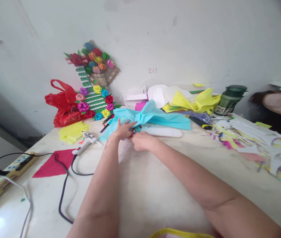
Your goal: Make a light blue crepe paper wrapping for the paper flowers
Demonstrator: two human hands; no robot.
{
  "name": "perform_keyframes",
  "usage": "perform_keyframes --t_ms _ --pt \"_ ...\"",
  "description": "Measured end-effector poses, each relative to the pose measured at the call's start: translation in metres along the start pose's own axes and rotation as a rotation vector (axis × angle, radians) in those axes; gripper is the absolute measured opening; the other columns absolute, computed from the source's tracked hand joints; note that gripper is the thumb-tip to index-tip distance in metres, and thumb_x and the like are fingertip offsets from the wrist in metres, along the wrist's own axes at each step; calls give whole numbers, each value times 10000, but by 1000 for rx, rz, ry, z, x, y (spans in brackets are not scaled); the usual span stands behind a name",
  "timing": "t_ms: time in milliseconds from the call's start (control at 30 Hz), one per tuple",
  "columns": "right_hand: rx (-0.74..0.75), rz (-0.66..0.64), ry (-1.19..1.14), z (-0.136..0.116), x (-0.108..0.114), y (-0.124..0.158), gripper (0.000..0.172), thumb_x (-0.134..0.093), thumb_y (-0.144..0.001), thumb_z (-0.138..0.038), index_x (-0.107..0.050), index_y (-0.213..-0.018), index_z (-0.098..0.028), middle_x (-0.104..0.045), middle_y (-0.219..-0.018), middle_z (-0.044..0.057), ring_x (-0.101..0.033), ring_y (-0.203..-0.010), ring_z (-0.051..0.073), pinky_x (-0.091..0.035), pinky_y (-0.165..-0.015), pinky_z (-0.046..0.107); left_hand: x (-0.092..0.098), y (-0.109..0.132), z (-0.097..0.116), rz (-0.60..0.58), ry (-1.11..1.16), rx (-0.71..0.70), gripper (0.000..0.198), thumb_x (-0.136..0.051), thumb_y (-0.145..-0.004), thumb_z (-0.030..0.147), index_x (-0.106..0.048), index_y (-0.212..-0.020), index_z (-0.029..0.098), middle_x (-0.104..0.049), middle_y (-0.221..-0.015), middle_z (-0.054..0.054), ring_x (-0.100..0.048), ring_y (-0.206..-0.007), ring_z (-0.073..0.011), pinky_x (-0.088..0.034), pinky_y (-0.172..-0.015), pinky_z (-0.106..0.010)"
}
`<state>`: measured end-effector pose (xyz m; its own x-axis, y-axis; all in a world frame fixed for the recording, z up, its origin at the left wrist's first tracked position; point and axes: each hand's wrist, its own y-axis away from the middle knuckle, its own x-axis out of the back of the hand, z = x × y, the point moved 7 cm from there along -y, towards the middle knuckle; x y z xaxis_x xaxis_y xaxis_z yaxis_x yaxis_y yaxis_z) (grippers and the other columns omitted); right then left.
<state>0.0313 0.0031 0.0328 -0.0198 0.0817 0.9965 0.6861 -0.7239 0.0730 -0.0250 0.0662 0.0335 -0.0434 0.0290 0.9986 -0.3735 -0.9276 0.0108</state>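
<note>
Both my arms reach forward to a sheet of light blue crepe paper [170, 119] spread on the table. My left hand [123, 130] rests flat on its left part, fingers stretched out. Close beside it, my right hand [141, 141] is closed, its fingers curled at the paper's near edge. Between the hands shows a small, dark multicoloured thing [136, 129]; I cannot make out what it is or whether the right fingers hold it. A long white rounded strip [165, 132] lies just right of the hands, partly under the blue paper.
A glue gun [84, 145] with a black cord lies left, near a power strip [11, 170] and red paper [54, 163]. Behind stand a paper-flower decoration [94, 89] and a red bag [63, 105]. Right are a cutter [199, 122], a green bottle [229, 100] and scraps [249, 138].
</note>
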Motion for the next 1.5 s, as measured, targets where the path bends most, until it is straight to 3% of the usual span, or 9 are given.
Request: perform_keyframes --t_ms 167,333,533,700,867,1000,1100,1333,1500 --pt "-23 -1 20 -3 -12 -5 589 -459 -748 -137 -376 -1330 -123 -381 -1366 145 -377 -1230 276 -306 -994 420 -1 -1 1 -23 30 -7 540 -345 -778 219 -377 -1297 364 -341 -1401 52 -169 -1337 -224 179 -975 -583" --pt "6 -60 -10 4 -4 -2 497 -473 -746 -137 -500 -1242 -157 -524 -1242 142 -505 -1114 260 -410 -891 355 -3 0 2 -38 11 -34 457 -309 -811 160 -533 -1145 377 -290 -1418 97 -133 -1345 -225 170 -959 -606" --pt "46 -51 -17 13 21 9 400 -443 -781 -167 -590 -1144 -245 -600 -1151 89 -570 -1019 246 -443 -799 319 -2 4 8 -72 -111 -91 376 -339 -797 120 -664 -897 281 -216 -1449 85 -86 -1347 -277 156 -939 -631" --pt "-18 -59 -21 24 16 8 412 -435 -771 -149 -593 -1144 -220 -609 -1124 115 -570 -1012 266 -442 -795 343 -4 1 5 -72 -32 -72 459 -330 -796 102 -559 -1114 343 -225 -1447 83 -90 -1350 -232 125 -945 -636" --pt "22 -25 -14 27 5 0 430 -437 -779 -195 -546 -1195 -206 -576 -1175 124 -547 -1049 266 -437 -810 349 -7 1 6 -116 -83 -91 441 -349 -793 76 -594 -1071 314 -170 -1465 75 -48 -1352 -246 127 -939 -640" --pt "41 18 54 14 16 4 341 -457 -752 -162 -640 -1036 -201 -644 -1040 111 -596 -948 254 -449 -749 328 -5 4 9 -139 -136 -114 413 -343 -807 91 -624 -1019 307 -132 -1474 74 -29 -1352 -266 105 -944 -651" --pt "145 54 72 -4 21 6 317 -466 -738 -138 -656 -979 -217 -659 -1004 85 -604 -925 228 -443 -746 307 -4 5 10 -137 -155 -124 398 -343 -819 119 -615 -1035 313 -122 -1476 71 -25 -1353 -264 98 -955 -645" --pt "347 222 84 -22 2 0 426 -452 -762 -119 -558 -1157 -240 -540 -1243 20 -440 -1163 207 -357 -929 350 -2 2 2 -114 82 -29 627 -258 -782 115 -192 -1390 252 -270 -1439 -18 -68 -1354 -153 81 -1031 -542" --pt "317 274 104 -19 -4 -1 357 -415 -858 -256 -530 -1190 -193 -524 -1255 63 -396 -1192 221 -306 -974 392 -5 0 2 -134 39 -57 581 -268 -774 105 -342 -1322 284 -242 -1449 14 -43 -1356 -180 96 -1013 -564"
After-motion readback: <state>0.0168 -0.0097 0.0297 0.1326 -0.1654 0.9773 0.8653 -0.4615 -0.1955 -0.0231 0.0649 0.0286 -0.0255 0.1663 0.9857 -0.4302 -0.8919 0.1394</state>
